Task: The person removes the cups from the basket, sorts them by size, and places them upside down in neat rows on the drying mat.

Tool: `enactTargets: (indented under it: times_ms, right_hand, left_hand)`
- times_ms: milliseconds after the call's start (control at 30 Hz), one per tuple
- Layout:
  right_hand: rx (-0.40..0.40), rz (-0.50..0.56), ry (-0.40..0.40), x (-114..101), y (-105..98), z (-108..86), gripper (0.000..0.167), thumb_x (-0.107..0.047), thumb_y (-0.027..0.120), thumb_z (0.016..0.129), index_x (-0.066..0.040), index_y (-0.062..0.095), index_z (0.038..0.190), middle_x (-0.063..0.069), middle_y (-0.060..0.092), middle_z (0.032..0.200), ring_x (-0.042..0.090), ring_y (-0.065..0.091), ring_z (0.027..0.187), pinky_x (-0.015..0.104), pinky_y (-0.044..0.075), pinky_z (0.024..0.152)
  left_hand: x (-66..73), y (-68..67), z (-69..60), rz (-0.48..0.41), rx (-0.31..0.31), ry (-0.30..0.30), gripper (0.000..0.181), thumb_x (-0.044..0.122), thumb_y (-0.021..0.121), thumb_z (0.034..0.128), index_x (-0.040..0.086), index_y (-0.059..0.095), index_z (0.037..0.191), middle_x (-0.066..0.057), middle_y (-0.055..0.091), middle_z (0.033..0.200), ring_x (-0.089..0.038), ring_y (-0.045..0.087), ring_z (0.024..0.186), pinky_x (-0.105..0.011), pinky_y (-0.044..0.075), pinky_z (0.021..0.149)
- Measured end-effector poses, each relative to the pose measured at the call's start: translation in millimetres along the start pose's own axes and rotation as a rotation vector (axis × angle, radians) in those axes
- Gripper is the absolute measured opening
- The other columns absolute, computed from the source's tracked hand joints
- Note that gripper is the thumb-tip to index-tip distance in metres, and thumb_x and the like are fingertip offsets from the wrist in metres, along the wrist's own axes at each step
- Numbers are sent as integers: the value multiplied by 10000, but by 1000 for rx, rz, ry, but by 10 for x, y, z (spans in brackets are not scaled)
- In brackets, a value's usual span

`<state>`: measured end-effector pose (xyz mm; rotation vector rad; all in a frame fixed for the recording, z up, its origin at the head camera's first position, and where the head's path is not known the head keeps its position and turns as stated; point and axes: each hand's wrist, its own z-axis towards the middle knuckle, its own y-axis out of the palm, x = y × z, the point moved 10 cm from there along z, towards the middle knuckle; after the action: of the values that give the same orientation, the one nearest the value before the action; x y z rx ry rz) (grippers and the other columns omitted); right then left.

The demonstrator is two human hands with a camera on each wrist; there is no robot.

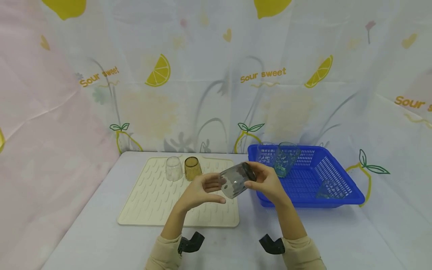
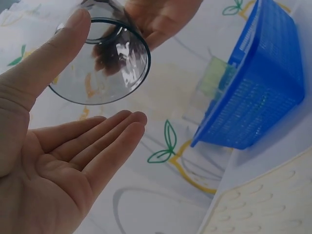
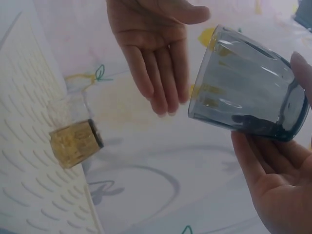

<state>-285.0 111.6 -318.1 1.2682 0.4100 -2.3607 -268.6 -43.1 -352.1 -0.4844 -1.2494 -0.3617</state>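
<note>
A smoky grey-blue drinking glass [image 1: 236,180] is held tilted in the air, its mouth toward the left hand and its thick base toward the right. My right hand [image 1: 268,182] grips it near the base, thumb on one side and fingers on the other, as the right wrist view of the glass [image 3: 248,87] shows. With fingers and thumb extended, my left hand [image 1: 202,193] is beside the mouth. In the left wrist view the left palm [image 2: 58,180] faces up below the rim; whether the thumb touches the glass I cannot tell.
A cream draining mat [image 1: 148,206] lies at left, bearing a clear glass [image 1: 173,168] and an amber glass [image 1: 192,168], both upside down. At right stands a blue plastic basket [image 1: 351,191] with several glasses, including a greenish one [image 1: 285,161]. A printed curtain hangs behind.
</note>
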Motion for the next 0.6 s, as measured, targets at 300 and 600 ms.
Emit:
enactTargets:
  times_ms: [300,600]
  right_hand:
    - [85,-67,129,182,-152,79,660,-121,768,786,200,434,1255,-77,634,1070,79,618,933,199,545,765]
    - [140,-169,232,378,-301,74,578,-35,726,797,114,472,1294,35,615,1141,80,613,976,213,549,775]
  left_hand:
    - [-322,-375,-449,81,123,-54,721,122,803,740,-155,434,1294,-322,540,1239,-443,543,1146,-364,494,955]
    - [-655,-911,-1151,161,361,-188,656,61,784,744,-158,456,1268,-350,537,1217,-404,587,1100,-346,517,919]
